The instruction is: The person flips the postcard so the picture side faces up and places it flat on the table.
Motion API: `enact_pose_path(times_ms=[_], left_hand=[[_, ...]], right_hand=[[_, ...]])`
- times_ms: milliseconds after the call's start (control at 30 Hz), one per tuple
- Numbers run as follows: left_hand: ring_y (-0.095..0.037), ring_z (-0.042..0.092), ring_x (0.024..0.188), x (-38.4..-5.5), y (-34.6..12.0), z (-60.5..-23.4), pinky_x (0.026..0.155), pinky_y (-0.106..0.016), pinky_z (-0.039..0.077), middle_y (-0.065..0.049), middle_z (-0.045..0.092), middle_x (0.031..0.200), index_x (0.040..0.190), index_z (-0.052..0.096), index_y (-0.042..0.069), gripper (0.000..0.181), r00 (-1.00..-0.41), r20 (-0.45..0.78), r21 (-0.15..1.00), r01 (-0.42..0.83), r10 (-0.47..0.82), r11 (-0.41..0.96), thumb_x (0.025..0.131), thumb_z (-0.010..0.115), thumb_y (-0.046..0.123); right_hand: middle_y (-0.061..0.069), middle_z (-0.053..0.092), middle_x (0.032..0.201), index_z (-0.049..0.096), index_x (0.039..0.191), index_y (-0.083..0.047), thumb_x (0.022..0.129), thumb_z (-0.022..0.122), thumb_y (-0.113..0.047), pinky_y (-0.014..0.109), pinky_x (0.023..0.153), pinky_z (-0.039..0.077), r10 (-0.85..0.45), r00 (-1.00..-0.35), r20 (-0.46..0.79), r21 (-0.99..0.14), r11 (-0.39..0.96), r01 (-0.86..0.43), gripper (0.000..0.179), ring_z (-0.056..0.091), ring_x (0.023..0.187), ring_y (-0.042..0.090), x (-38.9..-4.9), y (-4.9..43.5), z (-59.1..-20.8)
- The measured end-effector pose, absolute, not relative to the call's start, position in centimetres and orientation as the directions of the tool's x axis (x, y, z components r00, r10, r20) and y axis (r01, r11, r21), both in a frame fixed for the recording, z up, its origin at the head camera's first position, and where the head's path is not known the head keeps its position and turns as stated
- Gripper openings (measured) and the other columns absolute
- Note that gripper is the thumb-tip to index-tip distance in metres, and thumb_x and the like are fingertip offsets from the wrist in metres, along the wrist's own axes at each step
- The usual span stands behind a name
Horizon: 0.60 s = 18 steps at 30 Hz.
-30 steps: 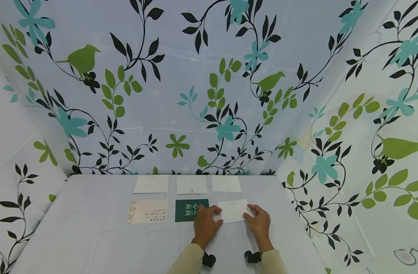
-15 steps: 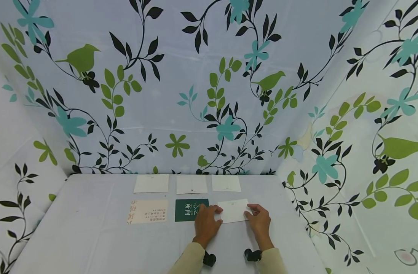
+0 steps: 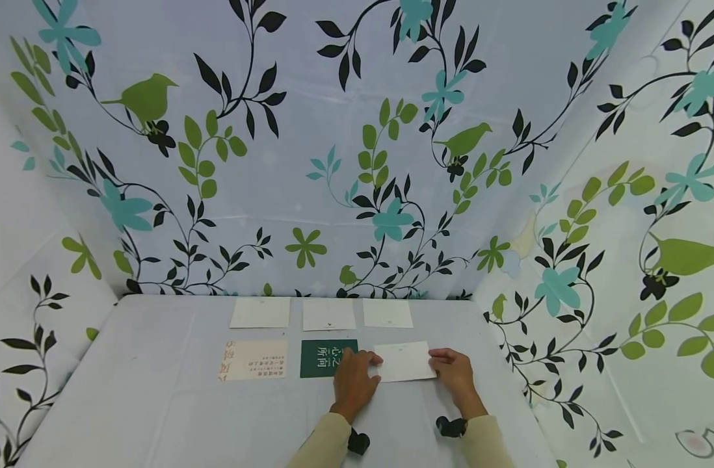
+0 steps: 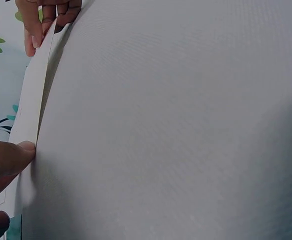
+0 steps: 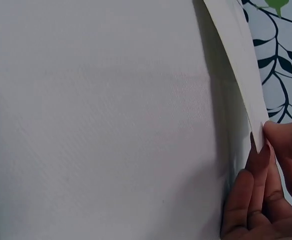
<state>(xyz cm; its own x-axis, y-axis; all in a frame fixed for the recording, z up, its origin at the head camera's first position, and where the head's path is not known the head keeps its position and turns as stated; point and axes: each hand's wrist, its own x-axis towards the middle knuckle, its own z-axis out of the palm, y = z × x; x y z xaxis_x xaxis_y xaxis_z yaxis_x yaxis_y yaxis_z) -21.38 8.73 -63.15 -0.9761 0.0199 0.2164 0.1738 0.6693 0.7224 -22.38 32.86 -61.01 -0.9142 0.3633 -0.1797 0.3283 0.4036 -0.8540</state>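
Thumb and fingers of the right hand (image 3: 455, 377) pinch the right end of the white card (image 3: 402, 361), near its corner. The left hand (image 3: 354, 385) grips the opposite end, its thumb at the near edge; its other fingers lie over the end of the green card (image 3: 318, 359), and whether they touch it I cannot tell. Between the two hands the white card stands a little off the desk (image 3: 158, 396), a dark gap showing under its near edge in both wrist views. Its place is at the right of the near row, just beside the green card and slightly askew to it.

To handle it well, pinch lightly at the very ends, since paper like this probably creases under a hard squeeze, and move both ends level so it doesn't bow. Judge any squaring-up against the green card's edge, with the left fingertips raised so that card isn't dragged along.

Farther left lies the cream card (image 3: 254, 359). Behind, before the patterned cloth (image 3: 304, 169), a pale left card (image 3: 260, 312), middle card (image 3: 329, 314) and right card (image 3: 387, 313) make the far row.
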Motion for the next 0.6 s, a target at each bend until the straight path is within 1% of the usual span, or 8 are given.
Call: enact_pose_path(times_ms=[67, 200, 433, 600], left_hand=[[-0.012, 0.047, 0.088, -21.36, 8.73, -63.15, 0.071, -0.028, 0.043, 0.004, 0.075, 0.097, 0.102, 0.082, 0.019, 0.032, -0.978, 0.208, 0.726, 0.169, 0.021, 0.666, 0.076, 0.094, 0.007], [-0.012, 0.047, 0.087, -21.44, 8.80, -63.37, 0.070, -0.028, 0.042, 0.004, 0.074, 0.096, 0.101, 0.082, 0.020, 0.032, -0.976, 0.215, 0.728, 0.173, 0.018, 0.663, 0.075, 0.094, 0.006], [-0.011, 0.047, 0.088, -21.73, 8.72, -63.79, 0.070, -0.027, 0.041, 0.005, 0.077, 0.098, 0.102, 0.082, 0.023, 0.028, -0.981, 0.194, 0.755, 0.155, 0.008, 0.637, 0.078, 0.092, 0.010], [-0.012, 0.048, 0.088, -21.86, 8.61, -63.69, 0.069, -0.028, 0.041, 0.005, 0.076, 0.097, 0.100, 0.081, 0.023, 0.027, -0.979, 0.201, 0.773, 0.151, -0.012, 0.616, 0.079, 0.092, 0.012]], right_hand=[[0.010, 0.077, 0.102, 0.077, 0.112, -0.003, 0.096, 0.073, -0.006, 0.025, 0.072, 0.053, 0.343, -0.917, -0.201, -0.862, 0.383, 0.332, 0.017, 0.068, 0.090, 0.017, -22.43, 33.25, -60.98], [0.011, 0.078, 0.101, 0.077, 0.113, -0.001, 0.096, 0.074, -0.007, 0.028, 0.072, 0.054, 0.326, -0.918, -0.226, -0.878, 0.340, 0.337, 0.018, 0.067, 0.087, 0.017, -22.44, 33.64, -61.14], [0.007, 0.079, 0.104, 0.078, 0.115, -0.003, 0.096, 0.074, -0.007, 0.027, 0.074, 0.055, 0.358, -0.894, -0.270, -0.882, 0.281, 0.378, 0.019, 0.068, 0.089, 0.014, -22.53, 33.81, -61.36], [0.008, 0.079, 0.109, 0.077, 0.117, -0.002, 0.096, 0.074, -0.007, 0.029, 0.078, 0.056, 0.352, -0.894, -0.277, -0.890, 0.257, 0.377, 0.021, 0.069, 0.091, 0.015, -22.35, 33.85, -61.03]])
